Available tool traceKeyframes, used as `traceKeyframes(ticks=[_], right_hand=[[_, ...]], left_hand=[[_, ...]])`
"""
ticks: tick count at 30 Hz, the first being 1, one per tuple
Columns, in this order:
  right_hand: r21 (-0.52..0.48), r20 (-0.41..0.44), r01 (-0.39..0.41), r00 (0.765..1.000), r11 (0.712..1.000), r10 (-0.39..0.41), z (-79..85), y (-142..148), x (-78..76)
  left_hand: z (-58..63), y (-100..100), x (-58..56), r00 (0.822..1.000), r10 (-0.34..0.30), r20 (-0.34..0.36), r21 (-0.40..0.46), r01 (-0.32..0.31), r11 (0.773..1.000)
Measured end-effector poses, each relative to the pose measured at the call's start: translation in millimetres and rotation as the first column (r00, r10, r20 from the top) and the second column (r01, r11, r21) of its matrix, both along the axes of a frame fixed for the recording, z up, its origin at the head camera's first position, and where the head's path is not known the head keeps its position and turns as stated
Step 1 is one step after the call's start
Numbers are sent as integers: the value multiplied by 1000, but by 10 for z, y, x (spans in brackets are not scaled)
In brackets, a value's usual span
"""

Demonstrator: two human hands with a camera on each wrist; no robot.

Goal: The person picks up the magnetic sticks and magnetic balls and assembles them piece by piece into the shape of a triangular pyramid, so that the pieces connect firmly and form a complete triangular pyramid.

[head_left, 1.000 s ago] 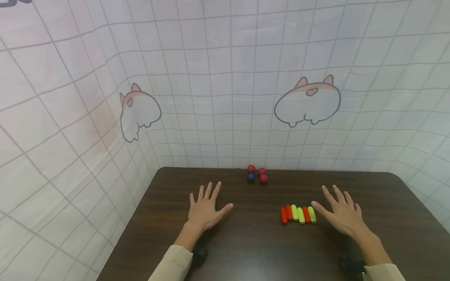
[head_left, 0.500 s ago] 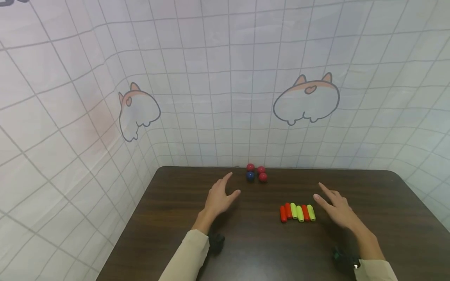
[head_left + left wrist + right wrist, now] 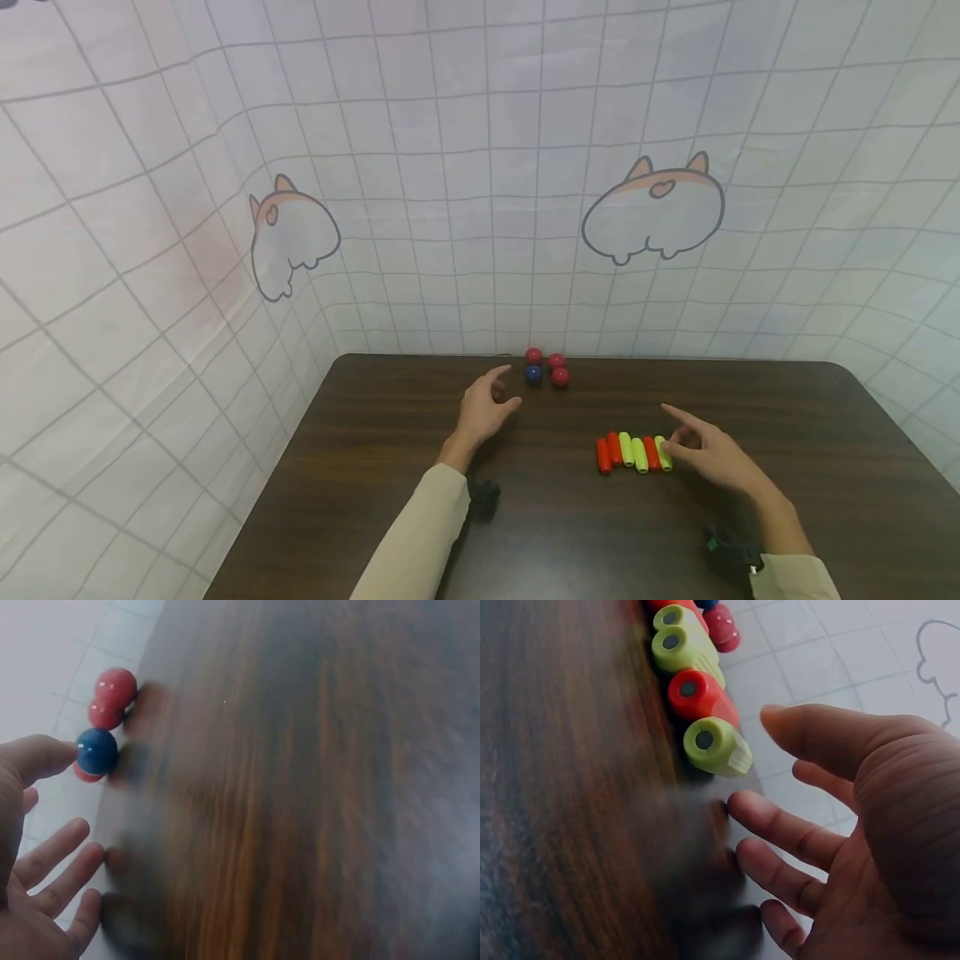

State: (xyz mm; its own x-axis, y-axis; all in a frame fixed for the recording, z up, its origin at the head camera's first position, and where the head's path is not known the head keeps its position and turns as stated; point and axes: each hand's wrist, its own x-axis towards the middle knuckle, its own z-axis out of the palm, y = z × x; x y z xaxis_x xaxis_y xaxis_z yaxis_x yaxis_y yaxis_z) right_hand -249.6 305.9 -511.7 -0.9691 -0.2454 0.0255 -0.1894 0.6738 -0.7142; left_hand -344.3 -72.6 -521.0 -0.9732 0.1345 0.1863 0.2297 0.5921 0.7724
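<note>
My left hand (image 3: 480,414) hovers just left of a blue ball (image 3: 533,374), its fingers loosely bent and nothing held. In the left wrist view the thumb's tip overlaps the blue ball (image 3: 97,752); whether it touches, I cannot tell. Several red balls, one being the red ball (image 3: 560,377), sit beside the blue one. My right hand (image 3: 712,457) is at the right end of a row of short plastic rods, index finger extended. Nearest to it lies a yellow-green rod (image 3: 718,746) with a dark round core in its end; in the right wrist view, thumb and fingers stand apart from it.
The row lies side by side, with a red rod (image 3: 603,457) at its left end. Brown wooden table (image 3: 360,483) runs back to a white gridded cloth (image 3: 450,208) hanging behind and at both sides. Black wrist devices (image 3: 483,498) are on both arms.
My left hand has moved right and forward toward the blue ball, turning from flat to sideways. The right hand has shifted left to the row's end, its fingers bending. The rods and balls stay put.
</note>
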Motion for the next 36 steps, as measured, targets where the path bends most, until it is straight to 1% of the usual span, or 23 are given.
traceKeyframes(ticks=[6,10,13,20,26,31,36], right_hand=[[11,-6,-12,1000,1000,12,-3,-9,3],[19,-9,-15,1000,1000,15,12,-11,9],[34,-6,2,1000,999,-2,18,-7,9],[84,-10,49,999,995,-49,28,39,21],[87,-26,55,998,995,-53,18,100,55],[78,-24,42,999,996,-40,-2,132,65],[89,-35,47,998,995,-44,-15,153,66]], left_hand=[[-27,110,-100,1000,20,-11,-38,-20,999],[-16,179,-154,1000,20,1,-62,-20,998],[-3,215,-192,1000,18,15,-72,-17,997],[6,254,-295,1000,15,17,-126,-12,992],[-15,258,-397,1000,-5,26,-124,8,992],[-2,263,-420,1000,-11,26,-126,14,992],[1,283,-446,1000,-17,23,-130,20,991]])
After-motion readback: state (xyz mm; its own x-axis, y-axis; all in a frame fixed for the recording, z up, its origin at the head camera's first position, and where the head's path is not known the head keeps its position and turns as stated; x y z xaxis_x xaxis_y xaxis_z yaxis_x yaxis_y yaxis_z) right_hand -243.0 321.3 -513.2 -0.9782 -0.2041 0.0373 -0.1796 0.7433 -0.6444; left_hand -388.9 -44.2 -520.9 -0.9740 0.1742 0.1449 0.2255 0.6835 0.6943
